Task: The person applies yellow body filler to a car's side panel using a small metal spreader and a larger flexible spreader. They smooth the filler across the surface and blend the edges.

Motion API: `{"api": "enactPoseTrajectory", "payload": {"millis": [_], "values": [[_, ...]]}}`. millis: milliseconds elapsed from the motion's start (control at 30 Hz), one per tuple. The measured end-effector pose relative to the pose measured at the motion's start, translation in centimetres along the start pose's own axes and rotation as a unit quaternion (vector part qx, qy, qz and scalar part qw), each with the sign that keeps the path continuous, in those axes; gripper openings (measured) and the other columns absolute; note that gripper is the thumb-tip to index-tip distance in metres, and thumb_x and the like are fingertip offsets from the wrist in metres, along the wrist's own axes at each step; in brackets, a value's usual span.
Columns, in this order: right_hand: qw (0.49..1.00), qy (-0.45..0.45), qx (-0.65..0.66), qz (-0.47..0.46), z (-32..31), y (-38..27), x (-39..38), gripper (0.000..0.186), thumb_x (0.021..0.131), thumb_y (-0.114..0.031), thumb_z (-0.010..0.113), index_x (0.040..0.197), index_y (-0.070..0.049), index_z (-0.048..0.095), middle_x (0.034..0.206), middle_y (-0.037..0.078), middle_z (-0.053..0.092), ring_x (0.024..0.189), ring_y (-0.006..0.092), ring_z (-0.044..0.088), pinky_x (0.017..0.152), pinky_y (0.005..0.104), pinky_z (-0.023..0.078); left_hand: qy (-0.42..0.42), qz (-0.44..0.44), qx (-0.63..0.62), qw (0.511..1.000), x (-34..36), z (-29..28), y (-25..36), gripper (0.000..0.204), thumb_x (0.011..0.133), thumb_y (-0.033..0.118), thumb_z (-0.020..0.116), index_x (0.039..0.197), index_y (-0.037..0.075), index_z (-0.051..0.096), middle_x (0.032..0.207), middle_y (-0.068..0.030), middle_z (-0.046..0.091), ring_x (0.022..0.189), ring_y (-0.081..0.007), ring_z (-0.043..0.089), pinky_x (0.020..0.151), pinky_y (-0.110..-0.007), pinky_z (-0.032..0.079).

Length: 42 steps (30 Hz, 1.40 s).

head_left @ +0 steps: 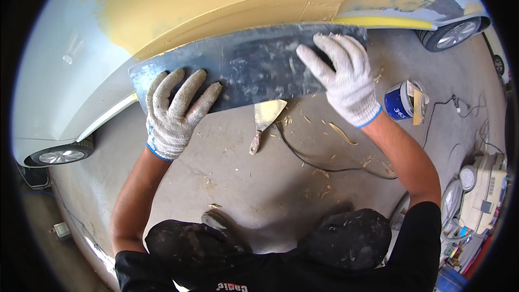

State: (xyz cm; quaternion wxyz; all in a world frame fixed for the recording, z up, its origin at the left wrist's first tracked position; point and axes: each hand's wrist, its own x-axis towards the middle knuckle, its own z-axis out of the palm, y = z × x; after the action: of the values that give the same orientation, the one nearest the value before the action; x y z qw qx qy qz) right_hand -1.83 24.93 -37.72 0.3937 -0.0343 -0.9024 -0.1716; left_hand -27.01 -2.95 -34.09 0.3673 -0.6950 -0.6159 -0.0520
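Note:
A long, dark, flexible spreader sheet (254, 67) is held lengthwise in both hands, its far edge along the car's side panel. Yellow-beige body filler (216, 0) coats much of that panel, and traces of it show on the sheet's far edge. My left hand (175, 105), in a soiled white knit glove, grips the left part with its fingers spread over the face. Near the other end, my right hand (346, 73), gloved alike, holds the sheet with fingers on its face. What lies behind the sheet is hidden. Below its near edge, a putty knife (266, 116) with filler on its blade is partly covered.
On the concrete floor a blue-and-white bucket (400, 101) stands at right, with a filler-smeared flat piece on it. A dark cable (324, 168) crosses the floor among filler scraps. Car wheels (62, 154) flank the panel. Car parts (481, 189) are piled at far right.

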Motion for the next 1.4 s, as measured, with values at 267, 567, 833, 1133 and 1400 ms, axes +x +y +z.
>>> {"api": "enactPoseTrajectory", "payload": {"millis": [267,567,833,1133,1400], "values": [[0.995,0.089,-0.041,-0.015,3.3,1.3,2.2,0.061,0.082,-0.016,0.073,0.140,-0.034,0.067,0.131,0.000,0.059,0.118,0.0226,0.057,0.105,0.0478,0.050,-0.005,-0.077,0.086,0.993,-0.1,0.2,0.0,0.067,0.078,-0.004,0.067,0.138,0.025,0.071,0.146,-0.0072,0.061,0.131,-0.0349,0.055,0.112,-0.052,0.046],[0.991,0.102,-0.088,0.001,7.6,1.2,0.5,0.064,0.085,-0.014,0.073,0.143,-0.039,0.066,0.131,0.000,0.056,0.120,0.0236,0.054,0.104,0.0470,0.050,-0.036,-0.103,0.077,0.991,-0.9,3.6,-0.2,0.069,0.079,-0.002,0.067,0.140,0.031,0.070,0.146,-0.0058,0.058,0.128,-0.0332,0.053,0.114,-0.052,0.042],[0.995,0.094,-0.039,-0.019,6.1,2.0,0.8,0.061,0.084,-0.014,0.075,0.139,-0.038,0.070,0.128,-0.002,0.059,0.118,0.0215,0.055,0.100,0.0443,0.052,0.027,-0.063,0.076,0.995,-1.0,4.1,-0.5,0.066,0.079,-0.003,0.068,0.137,0.028,0.073,0.140,-0.0080,0.063,0.127,-0.0335,0.054,0.110,-0.052,0.047],[0.998,0.063,-0.017,-0.011,12.8,0.8,-4.0,0.065,0.083,-0.017,0.073,0.142,-0.042,0.065,0.125,-0.005,0.055,0.114,0.0184,0.056,0.104,0.0457,0.048,-0.027,-0.053,0.056,0.997,-4.9,11.1,1.5,0.061,0.085,0.005,0.067,0.141,0.029,0.069,0.143,-0.0073,0.061,0.127,-0.0312,0.057,0.111,-0.051,0.045],[0.995,0.102,-0.008,-0.021,6.4,0.9,-2.7,0.061,0.081,-0.018,0.074,0.138,-0.037,0.069,0.121,-0.005,0.057,0.109,0.0186,0.058,0.100,0.0444,0.050,0.024,-0.045,0.039,0.998,-2.8,4.7,2.3,0.055,0.083,0.005,0.069,0.134,0.026,0.072,0.138,-0.0064,0.065,0.124,-0.0308,0.058,0.110,-0.050,0.046]]}}
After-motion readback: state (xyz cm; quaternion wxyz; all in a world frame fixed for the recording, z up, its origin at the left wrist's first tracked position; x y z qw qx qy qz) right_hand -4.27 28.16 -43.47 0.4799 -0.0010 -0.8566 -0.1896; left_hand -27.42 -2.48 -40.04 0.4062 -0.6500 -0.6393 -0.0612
